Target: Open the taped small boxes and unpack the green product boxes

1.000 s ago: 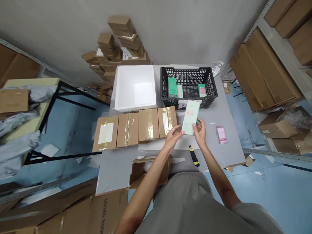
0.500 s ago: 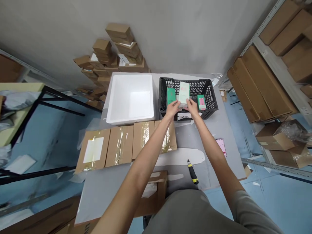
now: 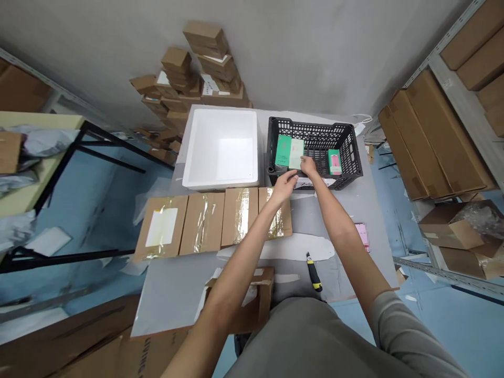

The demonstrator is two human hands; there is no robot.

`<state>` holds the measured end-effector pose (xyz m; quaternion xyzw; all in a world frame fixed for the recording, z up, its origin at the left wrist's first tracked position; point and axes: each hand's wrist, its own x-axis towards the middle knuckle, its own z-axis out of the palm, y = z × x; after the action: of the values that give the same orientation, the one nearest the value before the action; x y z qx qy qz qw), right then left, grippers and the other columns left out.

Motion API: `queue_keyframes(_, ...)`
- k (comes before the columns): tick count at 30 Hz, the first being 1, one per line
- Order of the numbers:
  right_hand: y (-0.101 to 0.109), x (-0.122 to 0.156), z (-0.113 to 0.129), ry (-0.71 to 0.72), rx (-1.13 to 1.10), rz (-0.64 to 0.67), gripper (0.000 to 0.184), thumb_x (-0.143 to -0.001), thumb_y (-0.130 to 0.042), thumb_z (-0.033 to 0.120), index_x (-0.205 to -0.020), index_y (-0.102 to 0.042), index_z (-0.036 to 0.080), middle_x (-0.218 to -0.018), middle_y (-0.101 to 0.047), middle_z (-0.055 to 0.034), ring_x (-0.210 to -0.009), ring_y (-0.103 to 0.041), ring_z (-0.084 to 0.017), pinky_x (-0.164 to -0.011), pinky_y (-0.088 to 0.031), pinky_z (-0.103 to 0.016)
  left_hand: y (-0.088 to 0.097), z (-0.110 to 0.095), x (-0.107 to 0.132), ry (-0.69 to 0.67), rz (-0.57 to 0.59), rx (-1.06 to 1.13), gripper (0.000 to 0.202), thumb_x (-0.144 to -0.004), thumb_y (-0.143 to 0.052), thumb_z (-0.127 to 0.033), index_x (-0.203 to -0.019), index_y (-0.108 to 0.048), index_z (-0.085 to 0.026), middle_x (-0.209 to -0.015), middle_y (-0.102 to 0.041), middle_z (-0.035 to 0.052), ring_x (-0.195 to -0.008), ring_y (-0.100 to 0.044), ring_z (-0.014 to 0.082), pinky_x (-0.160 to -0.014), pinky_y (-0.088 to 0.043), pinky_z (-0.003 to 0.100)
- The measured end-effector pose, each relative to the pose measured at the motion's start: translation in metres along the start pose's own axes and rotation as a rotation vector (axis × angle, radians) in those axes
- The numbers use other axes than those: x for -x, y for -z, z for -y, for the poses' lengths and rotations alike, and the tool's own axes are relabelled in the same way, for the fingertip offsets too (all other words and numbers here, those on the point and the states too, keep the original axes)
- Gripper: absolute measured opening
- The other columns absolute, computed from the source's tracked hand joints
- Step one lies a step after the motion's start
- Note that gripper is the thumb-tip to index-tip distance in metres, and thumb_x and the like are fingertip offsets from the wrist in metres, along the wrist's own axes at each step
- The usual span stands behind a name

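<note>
A black plastic crate (image 3: 348, 176) stands on the table with small boxes inside. At its left end a green box (image 3: 283, 149) and a pale green box (image 3: 296, 152) lie side by side. My right hand (image 3: 308, 167) reaches over the front rim, its curled fingers on the right edge of the pale green box. At the front rim, just below these boxes, my left hand (image 3: 285, 187) has its fingers stretched out and holds nothing. A smaller green and pink box (image 3: 335, 162) stands apart at the crate's right side.
Left of the crate is a white foam box (image 3: 189, 152). Several taped cartons (image 3: 202, 223) form a row in front of it. A black and yellow utility knife (image 3: 314, 272) and a pink-screened phone (image 3: 363, 235) lie on the table. An opened carton (image 3: 265, 294) sits near my body.
The pale green box has gone down into the crate beside the green box. My left hand has come off it to the front rim, while my right hand stays at its edge.
</note>
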<state>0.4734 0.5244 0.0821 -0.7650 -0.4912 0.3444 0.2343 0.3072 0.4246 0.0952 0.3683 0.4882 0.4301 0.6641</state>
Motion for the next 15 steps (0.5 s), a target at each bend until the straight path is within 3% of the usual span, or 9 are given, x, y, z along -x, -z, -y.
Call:
queue_keyframes(3,0.01,0.027,-0.007,0.091,-0.033,-0.044,0.055,-0.11,-0.06,0.021,-0.161,-0.075,0.005,-0.17,-0.074,-0.0263,-0.163,-0.069,-0.034,-0.144,-0.047,-0.049,0.038,-0.006,0.074,-0.101,-0.004,-0.04,0.03,-0.098,-0.09,-0.029,-0.127,-0.093,-0.022,-0.142,-0.088,0.0135,-0.145,-0.078,0.0364,-0.138,-0.053,0.054)
queue_keyframes(5,0.012,0.061,-0.026,0.221,-0.159,-0.101,0.053,-0.114,-0.061,0.036,-0.158,-0.077,0.013,-0.166,-0.077,-0.0239,-0.158,-0.071,-0.034,-0.142,-0.05,-0.054,0.077,-0.007,0.129,-0.114,-0.12,-0.054,0.029,-0.098,-0.092,-0.034,-0.123,-0.093,-0.021,-0.14,-0.088,0.0139,-0.142,-0.079,0.0361,-0.136,-0.055,0.053)
queue_keyframes(7,0.008,0.111,-0.056,0.354,-0.31,-0.111,0.052,-0.113,-0.065,0.053,-0.15,-0.081,0.02,-0.159,-0.081,-0.0205,-0.152,-0.073,-0.035,-0.136,-0.056,-0.058,0.126,-0.003,0.183,-0.127,-0.267,-0.098,0.033,-0.097,-0.092,-0.041,-0.124,-0.092,-0.021,-0.137,-0.088,0.0138,-0.14,-0.08,0.0353,-0.134,-0.058,0.053)
queue_keyframes(9,-0.003,0.175,-0.093,0.4,-0.361,-0.031,0.056,-0.111,-0.068,0.067,-0.142,-0.084,0.024,-0.154,-0.084,-0.0177,-0.148,-0.076,-0.033,-0.131,-0.061,-0.054,0.179,0.011,0.234,-0.141,-0.415,-0.131,0.04,-0.095,-0.091,-0.047,-0.125,-0.089,-0.021,-0.139,-0.087,0.0133,-0.139,-0.081,0.0341,-0.132,-0.06,0.052)
queue_keyframes(12,-0.034,0.277,-0.147,0.265,-0.322,0.172,0.063,-0.105,-0.072,0.077,-0.132,-0.086,0.022,-0.139,-0.089,-0.0184,-0.129,-0.084,-0.032,-0.121,-0.067,-0.053,0.247,0.046,0.297,-0.018,-0.661,-0.147,0.04,-0.094,-0.086,-0.05,-0.122,-0.084,-0.021,-0.14,-0.086,0.0147,-0.132,-0.083,0.0302,-0.128,-0.062,0.049)
queue_keyframes(15,-0.075,0.363,-0.185,0.038,-0.265,0.415,0.059,-0.105,-0.074,0.078,-0.117,-0.086,0.021,-0.112,-0.091,-0.0131,-0.105,-0.087,-0.028,-0.108,-0.073,-0.052,0.282,0.089,0.338,0.28,-0.796,-0.191,0.034,-0.095,-0.082,-0.049,-0.111,-0.078,-0.02,-0.127,-0.087,0.0157,-0.121,-0.083,0.0273,-0.122,-0.063,0.047)
